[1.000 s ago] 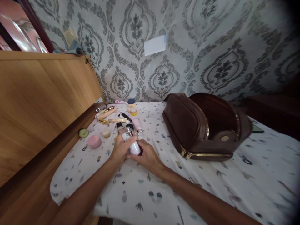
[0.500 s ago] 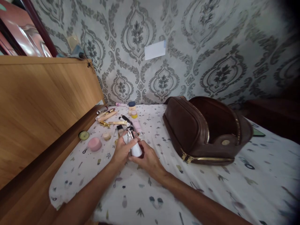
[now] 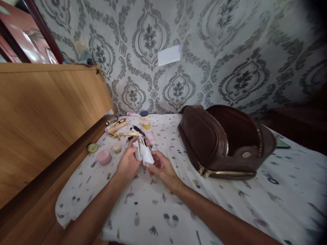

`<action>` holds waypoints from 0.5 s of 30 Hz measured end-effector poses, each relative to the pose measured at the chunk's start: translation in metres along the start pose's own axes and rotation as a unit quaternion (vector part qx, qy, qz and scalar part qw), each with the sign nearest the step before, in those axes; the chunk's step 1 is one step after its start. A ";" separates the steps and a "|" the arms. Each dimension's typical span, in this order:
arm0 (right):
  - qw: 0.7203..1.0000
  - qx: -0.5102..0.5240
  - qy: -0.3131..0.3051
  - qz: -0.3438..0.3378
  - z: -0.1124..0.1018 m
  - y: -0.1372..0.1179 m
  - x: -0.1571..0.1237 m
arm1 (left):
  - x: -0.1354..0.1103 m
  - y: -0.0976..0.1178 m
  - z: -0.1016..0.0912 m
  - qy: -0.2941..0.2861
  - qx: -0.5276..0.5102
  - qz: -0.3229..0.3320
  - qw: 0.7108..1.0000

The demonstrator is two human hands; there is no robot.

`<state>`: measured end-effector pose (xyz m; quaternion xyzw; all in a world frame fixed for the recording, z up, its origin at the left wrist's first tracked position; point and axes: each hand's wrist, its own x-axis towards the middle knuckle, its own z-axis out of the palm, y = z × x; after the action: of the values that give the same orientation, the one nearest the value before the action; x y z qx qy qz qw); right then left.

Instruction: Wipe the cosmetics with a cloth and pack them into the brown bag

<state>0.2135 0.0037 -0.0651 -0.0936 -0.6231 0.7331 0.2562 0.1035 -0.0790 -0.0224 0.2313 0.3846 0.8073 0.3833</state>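
Note:
My right hand (image 3: pixel 165 171) grips the lower end of a small white bottle (image 3: pixel 148 157) with a shiny silver top, tilted away from me above the bed sheet. My left hand (image 3: pixel 127 162) is closed on a crumpled white wipe or tissue (image 3: pixel 138 152), held against the bottle's left side. Just beyond the hands lie a pale pink tube (image 3: pixel 150 137) with a silver cap and a black slim item (image 3: pixel 138 130). A pink round jar (image 3: pixel 104 157) and a small cream-coloured jar (image 3: pixel 117 148) sit left of my left hand.
A brown toiletry bag (image 3: pixel 204 136) stands unzipped on the right. Several cosmetic tubes (image 3: pixel 116 127) lie at the back left, near a jar with a dark blue lid (image 3: pixel 144 114) and a yellow pot (image 3: pixel 146 125). A green round tin (image 3: pixel 92 147) is by the wooden edge (image 3: pixel 63 173).
My left hand has shifted slightly left from the bottle, and more of the white wipe shows. The bottle is turned a little in my right hand.

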 end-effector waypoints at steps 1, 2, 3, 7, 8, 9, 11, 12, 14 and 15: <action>1.000 0.002 0.011 -0.002 -0.001 0.001 0.001 | 0.000 0.001 -0.001 -0.012 -0.010 0.000 1.000; 1.000 0.004 0.019 -0.004 -0.001 0.001 0.002 | 0.001 0.002 -0.002 -0.020 -0.012 0.002 1.000; 1.000 0.006 0.026 -0.007 -0.002 0.002 0.003 | 0.001 0.002 -0.003 -0.025 -0.007 0.005 1.000; 0.998 0.003 0.053 -0.018 -0.002 0.004 0.005 | 0.006 -0.002 -0.006 0.013 0.034 0.024 0.999; 0.998 0.002 0.064 -0.021 -0.002 0.004 0.005 | 0.007 -0.002 -0.006 0.030 0.040 0.025 0.998; 0.997 0.001 0.075 -0.024 -0.002 0.004 0.005 | 0.008 -0.002 -0.005 0.046 0.043 0.023 0.998; 0.995 -0.001 0.091 -0.032 -0.002 0.003 0.005 | 0.009 -0.001 -0.005 0.071 0.040 0.018 0.997; 0.995 -0.003 0.096 -0.036 -0.001 0.003 0.005 | 0.008 0.000 -0.004 0.079 0.036 0.021 0.996; 0.994 -0.013 0.098 -0.045 -0.001 0.003 0.004 | 0.007 0.001 -0.004 0.078 0.038 0.033 0.996; 0.994 -0.024 0.093 -0.049 -0.001 0.003 0.004 | 0.006 0.000 -0.004 0.066 0.049 0.038 0.996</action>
<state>0.2098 0.0066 -0.0673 -0.1365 -0.6177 0.6929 0.3459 0.0974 -0.0759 -0.0239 0.2103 0.4387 0.8152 0.3141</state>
